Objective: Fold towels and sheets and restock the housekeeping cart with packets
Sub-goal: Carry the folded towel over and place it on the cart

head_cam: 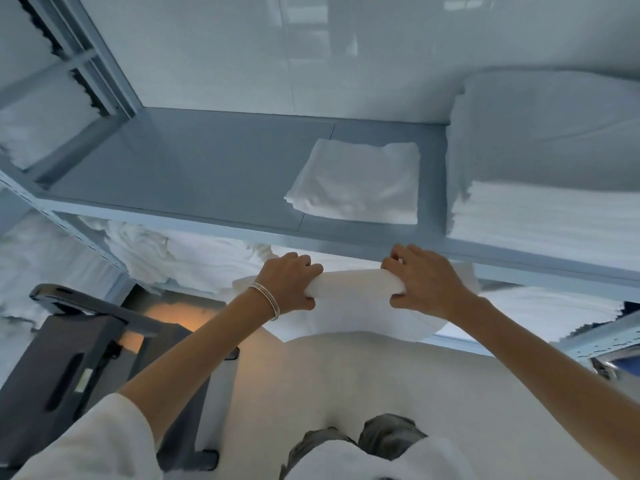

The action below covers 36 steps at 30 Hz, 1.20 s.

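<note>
White sleeve cloth (pixel 93 441) fills the bottom left corner, nearest the lens, and the person's grey shoes (pixel 360 441) show at bottom centre on the pale floor. At far left a dark housekeeping cart (pixel 69 358) stands beside the legs; a small pale label on its side is too blurred to read. Above it, crumpled white linen (pixel 166 251) lies heaped on a lower shelf. The left hand (pixel 291 285), with thin silver bangles (pixel 266 299) on the wrist, grips the left end of a folded white towel (pixel 356 289), fingers curled over the top and thumb underneath. That towel stretches between both hands just in front of the grey metal shelf (pixel 194 174), its lower layers hanging down under the right wrist. The right hand (pixel 426 285) clutches the towel's right end, fingers wrapped over the fold. On the shelf, beyond the hands, one folded towel (pixel 360 181) lies flat near the front edge. Just to its right, close but apart, rises a tall stack of folded white linen (pixel 540 174). No writing or brand can be made out anywhere
</note>
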Tool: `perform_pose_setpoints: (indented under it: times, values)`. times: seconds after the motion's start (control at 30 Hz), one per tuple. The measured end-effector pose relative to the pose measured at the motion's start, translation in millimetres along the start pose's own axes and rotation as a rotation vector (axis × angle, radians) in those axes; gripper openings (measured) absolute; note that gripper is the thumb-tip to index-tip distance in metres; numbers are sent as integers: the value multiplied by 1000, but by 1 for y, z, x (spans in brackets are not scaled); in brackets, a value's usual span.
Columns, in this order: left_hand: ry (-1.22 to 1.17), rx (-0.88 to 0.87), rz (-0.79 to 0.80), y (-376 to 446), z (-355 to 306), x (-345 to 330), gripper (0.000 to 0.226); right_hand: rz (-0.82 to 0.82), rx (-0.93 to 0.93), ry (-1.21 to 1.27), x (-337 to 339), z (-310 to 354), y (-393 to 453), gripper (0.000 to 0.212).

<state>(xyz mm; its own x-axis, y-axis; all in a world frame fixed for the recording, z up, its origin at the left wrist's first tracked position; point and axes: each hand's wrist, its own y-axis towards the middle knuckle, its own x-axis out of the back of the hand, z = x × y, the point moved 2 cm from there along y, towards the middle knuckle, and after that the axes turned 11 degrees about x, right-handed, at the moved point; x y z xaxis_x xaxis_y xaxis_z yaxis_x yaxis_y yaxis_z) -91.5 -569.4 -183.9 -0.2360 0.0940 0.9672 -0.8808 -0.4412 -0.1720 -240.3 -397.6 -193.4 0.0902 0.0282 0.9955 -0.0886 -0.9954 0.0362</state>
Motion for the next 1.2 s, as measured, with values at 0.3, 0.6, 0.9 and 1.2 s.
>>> perform_pose_setpoints:
  times: [0.3, 0.6, 0.9, 1.2]
  values:
    - [-99, 1, 71, 27, 23, -1, 43, 89, -75, 115, 5, -9, 29, 43]
    - [-54, 86, -408, 108, 70, 126, 43, -334, -144, -93, 100, -100, 100, 40]
    - [50, 16, -1161, 223, 76, 107, 31, -610, -166, -412, 63, -176, 160, 59]
    - [-105, 12, -512, 314, 36, -116, 57, -165, -263, -154, -158, -182, 166, 60]
